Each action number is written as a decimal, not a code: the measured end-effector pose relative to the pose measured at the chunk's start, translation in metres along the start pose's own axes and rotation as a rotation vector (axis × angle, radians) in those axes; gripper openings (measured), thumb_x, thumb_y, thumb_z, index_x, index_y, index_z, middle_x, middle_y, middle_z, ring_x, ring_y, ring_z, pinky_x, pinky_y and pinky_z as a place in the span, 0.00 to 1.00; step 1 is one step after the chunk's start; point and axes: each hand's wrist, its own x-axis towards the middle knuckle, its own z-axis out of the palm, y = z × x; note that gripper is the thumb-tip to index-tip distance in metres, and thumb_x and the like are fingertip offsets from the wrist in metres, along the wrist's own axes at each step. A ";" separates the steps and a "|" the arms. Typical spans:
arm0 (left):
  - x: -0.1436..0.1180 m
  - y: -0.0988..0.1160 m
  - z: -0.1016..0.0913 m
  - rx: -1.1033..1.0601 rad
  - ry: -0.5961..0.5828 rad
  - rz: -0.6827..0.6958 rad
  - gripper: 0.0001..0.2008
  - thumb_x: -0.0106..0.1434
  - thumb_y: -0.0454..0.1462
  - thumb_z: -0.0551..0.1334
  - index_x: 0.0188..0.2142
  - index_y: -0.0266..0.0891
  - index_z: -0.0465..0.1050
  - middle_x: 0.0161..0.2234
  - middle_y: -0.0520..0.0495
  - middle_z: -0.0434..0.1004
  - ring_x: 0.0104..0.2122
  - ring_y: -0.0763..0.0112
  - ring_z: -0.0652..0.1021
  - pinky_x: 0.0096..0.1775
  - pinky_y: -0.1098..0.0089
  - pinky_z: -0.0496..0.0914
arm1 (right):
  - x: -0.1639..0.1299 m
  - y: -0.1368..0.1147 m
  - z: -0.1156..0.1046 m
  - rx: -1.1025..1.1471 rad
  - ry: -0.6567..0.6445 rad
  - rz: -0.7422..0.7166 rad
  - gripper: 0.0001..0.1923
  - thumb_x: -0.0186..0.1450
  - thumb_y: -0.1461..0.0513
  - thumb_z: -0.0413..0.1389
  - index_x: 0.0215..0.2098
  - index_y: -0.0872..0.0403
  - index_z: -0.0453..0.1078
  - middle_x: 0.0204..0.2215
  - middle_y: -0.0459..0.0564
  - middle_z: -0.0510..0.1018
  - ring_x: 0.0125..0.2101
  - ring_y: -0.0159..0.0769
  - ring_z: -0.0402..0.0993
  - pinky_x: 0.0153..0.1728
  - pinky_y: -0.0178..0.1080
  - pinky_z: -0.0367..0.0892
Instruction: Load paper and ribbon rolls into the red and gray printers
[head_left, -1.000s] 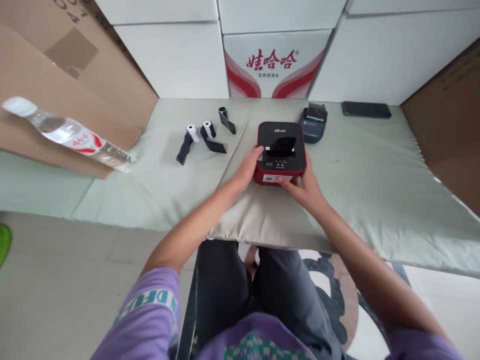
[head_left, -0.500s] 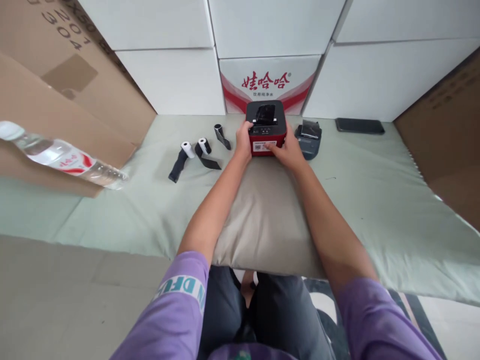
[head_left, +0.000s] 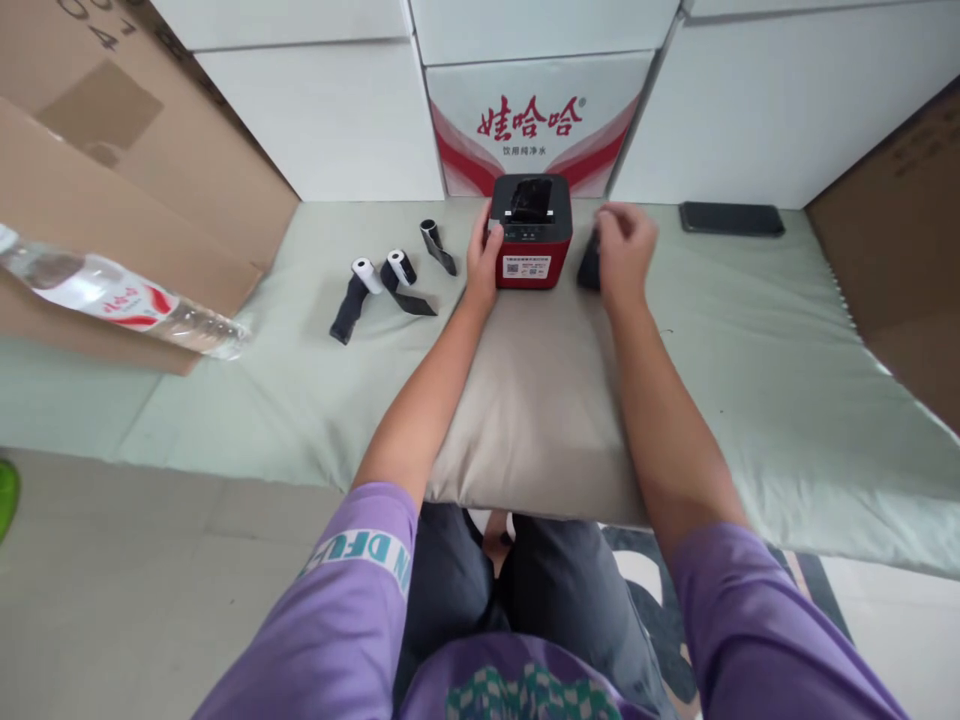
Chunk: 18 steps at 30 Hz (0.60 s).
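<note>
Water bottle (head_left: 120, 300) lies on its side far left, long axis left-right, cap end off frame, against a cardboard box (head_left: 112, 150). 3 small paper rolls (head_left: 386, 275) with black tails sit on the pale green mat (head_left: 750, 330), left of centre, tails running toward the camera. Left hand (head_left: 482, 258) is cupped on the left side of the red-and-black label printer (head_left: 530, 232), thumb on its top edge, fingers loosely curled, not lifting it. Printer stands upright at the far edge of the beige cushion (head_left: 525, 400), just before the Wahaha carton (head_left: 536, 125); stickered front faces the camera, paper slot up. Right hand (head_left: 624, 250) is partly closed over the smaller dark printer (head_left: 589, 268) just right of it; grip cannot be confirmed. Black phone (head_left: 731, 218) lies flat far right, long axis left-right.
</note>
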 end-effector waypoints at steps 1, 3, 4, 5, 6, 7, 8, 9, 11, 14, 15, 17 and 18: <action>-0.002 0.002 -0.001 0.002 -0.014 0.026 0.40 0.76 0.65 0.54 0.75 0.43 0.60 0.77 0.43 0.65 0.79 0.59 0.64 0.79 0.60 0.59 | 0.002 0.000 -0.010 -0.087 0.092 0.061 0.22 0.74 0.49 0.55 0.58 0.55 0.72 0.60 0.67 0.79 0.66 0.57 0.73 0.70 0.65 0.67; -0.006 0.007 -0.004 -0.016 -0.036 0.062 0.48 0.65 0.67 0.67 0.76 0.49 0.59 0.77 0.46 0.65 0.80 0.56 0.62 0.80 0.58 0.56 | 0.000 0.000 -0.024 -0.300 0.150 0.221 0.29 0.72 0.52 0.60 0.65 0.59 0.67 0.67 0.75 0.71 0.72 0.63 0.64 0.72 0.69 0.59; -0.007 0.009 -0.005 -0.015 -0.050 0.067 0.52 0.61 0.67 0.70 0.77 0.51 0.58 0.77 0.47 0.64 0.80 0.55 0.61 0.80 0.57 0.56 | -0.002 0.000 -0.027 -0.391 0.120 0.304 0.37 0.69 0.52 0.63 0.70 0.61 0.62 0.70 0.78 0.66 0.74 0.67 0.61 0.72 0.71 0.57; -0.008 0.010 -0.006 -0.015 -0.067 0.064 0.56 0.58 0.66 0.73 0.78 0.53 0.55 0.78 0.47 0.63 0.80 0.54 0.62 0.80 0.56 0.57 | -0.004 0.001 -0.027 -0.458 0.070 0.370 0.47 0.66 0.51 0.67 0.74 0.62 0.56 0.71 0.80 0.64 0.75 0.71 0.59 0.71 0.73 0.56; -0.008 0.012 -0.007 -0.019 -0.090 0.061 0.59 0.56 0.64 0.75 0.79 0.53 0.52 0.79 0.46 0.61 0.80 0.53 0.62 0.80 0.55 0.58 | -0.006 0.003 -0.024 -0.500 0.023 0.414 0.55 0.63 0.49 0.70 0.77 0.62 0.50 0.71 0.81 0.63 0.75 0.73 0.59 0.71 0.75 0.55; -0.008 0.013 -0.008 -0.018 -0.117 0.060 0.62 0.55 0.64 0.76 0.80 0.53 0.49 0.80 0.45 0.59 0.79 0.52 0.63 0.79 0.54 0.60 | -0.009 0.005 -0.020 -0.526 -0.008 0.430 0.62 0.60 0.48 0.72 0.79 0.61 0.46 0.71 0.82 0.63 0.74 0.75 0.60 0.70 0.76 0.56; -0.008 0.013 -0.010 -0.005 -0.145 0.060 0.64 0.55 0.64 0.76 0.81 0.52 0.47 0.80 0.44 0.58 0.79 0.52 0.64 0.78 0.53 0.62 | -0.010 0.007 -0.015 -0.543 -0.013 0.426 0.67 0.57 0.48 0.73 0.81 0.61 0.42 0.71 0.82 0.64 0.73 0.77 0.60 0.69 0.76 0.56; -0.008 0.014 -0.011 0.018 -0.169 0.057 0.65 0.54 0.65 0.76 0.81 0.51 0.46 0.80 0.42 0.57 0.79 0.51 0.65 0.78 0.53 0.62 | -0.011 0.009 -0.010 -0.556 -0.006 0.412 0.70 0.55 0.48 0.74 0.81 0.61 0.40 0.70 0.82 0.64 0.72 0.78 0.61 0.69 0.77 0.56; -0.007 0.014 -0.015 0.070 -0.189 0.050 0.66 0.53 0.68 0.74 0.81 0.49 0.49 0.80 0.40 0.59 0.79 0.50 0.63 0.79 0.53 0.60 | -0.011 0.012 -0.003 -0.563 0.006 0.389 0.74 0.54 0.47 0.74 0.82 0.61 0.37 0.70 0.83 0.63 0.71 0.79 0.61 0.68 0.78 0.57; -0.003 0.009 -0.016 0.119 -0.165 0.047 0.67 0.50 0.73 0.72 0.79 0.48 0.53 0.77 0.39 0.64 0.81 0.49 0.59 0.81 0.53 0.54 | -0.012 0.008 -0.004 -0.542 -0.012 0.386 0.74 0.54 0.46 0.73 0.83 0.61 0.36 0.70 0.83 0.62 0.70 0.79 0.60 0.65 0.79 0.60; -0.002 0.006 -0.016 0.130 -0.155 0.048 0.68 0.49 0.75 0.71 0.79 0.49 0.53 0.77 0.39 0.64 0.81 0.49 0.58 0.81 0.53 0.53 | -0.014 0.003 -0.008 -0.538 -0.023 0.392 0.73 0.54 0.47 0.73 0.83 0.61 0.36 0.70 0.83 0.62 0.70 0.79 0.60 0.65 0.78 0.60; 0.003 -0.002 -0.015 0.152 -0.140 0.053 0.70 0.49 0.76 0.70 0.80 0.49 0.49 0.79 0.38 0.60 0.82 0.49 0.56 0.81 0.52 0.53 | -0.021 -0.011 -0.020 -0.541 -0.047 0.395 0.71 0.57 0.48 0.71 0.83 0.63 0.36 0.69 0.82 0.64 0.69 0.76 0.62 0.66 0.75 0.62; 0.004 -0.005 -0.014 0.162 -0.129 0.059 0.71 0.49 0.76 0.69 0.81 0.48 0.46 0.81 0.37 0.56 0.82 0.49 0.56 0.81 0.52 0.53 | -0.028 -0.020 -0.028 -0.543 -0.057 0.388 0.69 0.58 0.49 0.70 0.83 0.64 0.36 0.68 0.82 0.65 0.69 0.74 0.63 0.66 0.73 0.63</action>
